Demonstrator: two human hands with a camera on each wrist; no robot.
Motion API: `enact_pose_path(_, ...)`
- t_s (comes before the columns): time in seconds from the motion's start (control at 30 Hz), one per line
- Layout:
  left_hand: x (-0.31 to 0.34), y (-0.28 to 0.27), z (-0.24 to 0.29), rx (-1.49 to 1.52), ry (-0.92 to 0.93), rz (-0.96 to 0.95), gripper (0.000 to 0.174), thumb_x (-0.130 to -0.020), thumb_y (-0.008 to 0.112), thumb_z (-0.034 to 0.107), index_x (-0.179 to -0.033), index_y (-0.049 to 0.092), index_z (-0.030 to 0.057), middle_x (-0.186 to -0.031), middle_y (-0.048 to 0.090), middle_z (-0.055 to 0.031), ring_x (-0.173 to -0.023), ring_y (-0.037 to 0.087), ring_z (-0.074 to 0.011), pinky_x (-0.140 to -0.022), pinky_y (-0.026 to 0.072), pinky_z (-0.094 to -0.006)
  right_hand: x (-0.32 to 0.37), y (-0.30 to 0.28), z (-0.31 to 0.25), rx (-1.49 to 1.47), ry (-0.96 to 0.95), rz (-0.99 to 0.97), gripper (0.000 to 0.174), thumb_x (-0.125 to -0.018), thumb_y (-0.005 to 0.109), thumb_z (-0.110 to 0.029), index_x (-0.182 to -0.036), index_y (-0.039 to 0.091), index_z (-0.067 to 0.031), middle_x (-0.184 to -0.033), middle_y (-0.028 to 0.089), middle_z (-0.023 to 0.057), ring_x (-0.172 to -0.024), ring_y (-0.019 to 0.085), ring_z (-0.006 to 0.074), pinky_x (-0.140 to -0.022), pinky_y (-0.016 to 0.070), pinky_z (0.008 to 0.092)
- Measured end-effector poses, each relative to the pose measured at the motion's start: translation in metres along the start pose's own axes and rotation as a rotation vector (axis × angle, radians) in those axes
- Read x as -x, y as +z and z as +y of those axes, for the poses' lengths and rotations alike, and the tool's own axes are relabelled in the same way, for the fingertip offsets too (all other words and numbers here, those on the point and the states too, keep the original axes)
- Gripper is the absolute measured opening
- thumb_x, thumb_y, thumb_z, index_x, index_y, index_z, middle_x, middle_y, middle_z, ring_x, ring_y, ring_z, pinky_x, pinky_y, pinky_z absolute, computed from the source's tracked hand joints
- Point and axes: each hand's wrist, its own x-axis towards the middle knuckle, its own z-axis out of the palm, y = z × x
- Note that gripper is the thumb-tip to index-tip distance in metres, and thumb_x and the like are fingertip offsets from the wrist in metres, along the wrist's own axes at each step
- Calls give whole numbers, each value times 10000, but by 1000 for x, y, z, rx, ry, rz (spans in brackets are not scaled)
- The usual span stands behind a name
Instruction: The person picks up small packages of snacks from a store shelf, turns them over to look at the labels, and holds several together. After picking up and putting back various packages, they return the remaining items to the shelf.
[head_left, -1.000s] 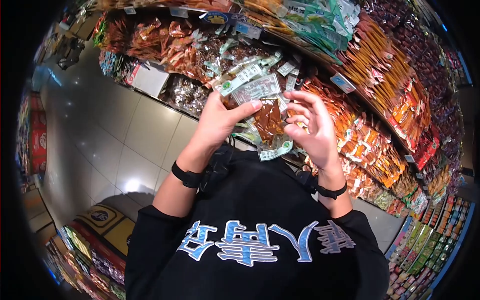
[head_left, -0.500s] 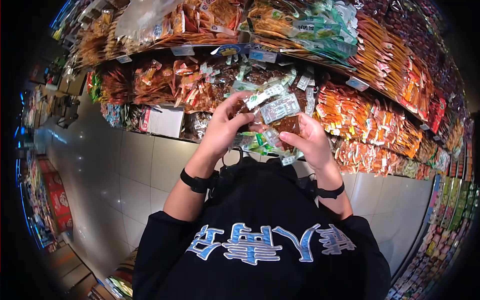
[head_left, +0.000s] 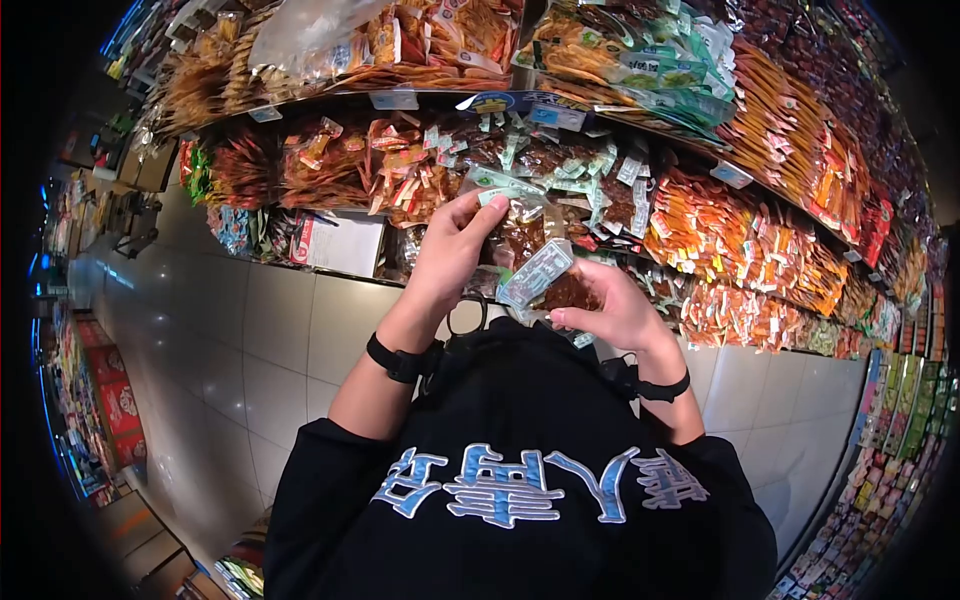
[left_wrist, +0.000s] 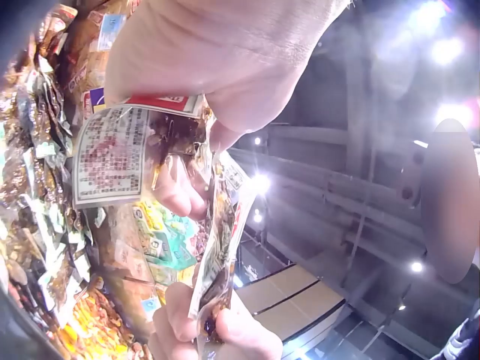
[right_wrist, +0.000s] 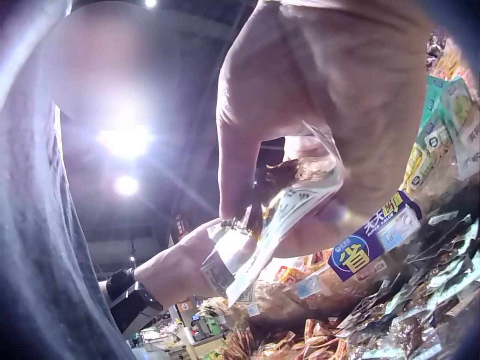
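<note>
Shop aisle, pale tiled floor [head_left: 270, 340], packed snack shelves [head_left: 435, 97]. Nearest: black shirt [head_left: 450, 380] with blue lettering [head_left: 510, 490], dark bands [head_left: 398, 360] on both wrists. Pinching clear packet of brown food [head_left: 523, 222] in left hand [head_left: 455, 240], thumb across front, other fingers behind (mostly hidden from above, tips visible in left wrist view). Pinching second packet [head_left: 569, 291] in right hand [head_left: 620, 305], between thumb and curled fingers, printed label [head_left: 534, 274] tilted. Both between chest and shelving, overlapping as seen from head; can't tell whether touching. Just beyond, on lower level: dark heap of pale-labelled packets [head_left: 540, 160], orange packets [head_left: 700, 220] to right, white panel [head_left: 342, 243] to left. Along edge above: price tag [head_left: 558, 117], blue sign [head_left: 487, 103]. Further up: green bags [head_left: 680, 70]. Well off to left: red boxes [head_left: 115, 405]. Overhead: bright ceiling lights [left_wrist: 448, 50].
</note>
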Motion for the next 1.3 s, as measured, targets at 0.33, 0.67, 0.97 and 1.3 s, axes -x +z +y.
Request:
enact_pose_path(0.33, -5, -17, 5, -88, 168, 212, 242, -986, 569, 214, -1091, 649, 11, -849, 660, 3, -665, 605, -50, -582, 501, -198, 21, -33, 5, -285, -193, 418, 295, -901, 583, -41, -1183, 522, 18, -987, 646, 89, -872, 634, 145, -798, 517, 297)
enact_pose_path(0.67, -9, 0, 4, 116, 148, 117, 270, -1017, 470, 152, -1203, 553, -26, -951, 660, -88, -753, 681, -169, -676, 579, -291, -10, 1, -8, -613, -230, 380, 379, -948, 513, -45, -1315, 450, 27, -1238, 571, 106, -1123, 566, 188, -987, 438, 341)
enact_pose_path(0.97, -4, -6, 11, 148, -133, -72, 345, -941, 439, 20, -1277, 499, -28, -1044, 651, -184, -803, 712, -305, -717, 602, -363, -25, -24, -14, -406, -274, 409, 330, -951, 526, -29, -1272, 483, 35, -1189, 596, 96, -1061, 583, 137, -897, 489, 289)
enact_pose_path(1.3, 1, -2, 14, 196, -107, -259, 370, -1004, 435, 176, -1287, 471, -58, -925, 670, -227, -785, 703, -338, -719, 601, -424, -12, -54, -46, -196, -276, 254, 421, -906, 601, -47, -1302, 489, 42, -1269, 576, 90, -1181, 520, 152, -1033, 385, 308)
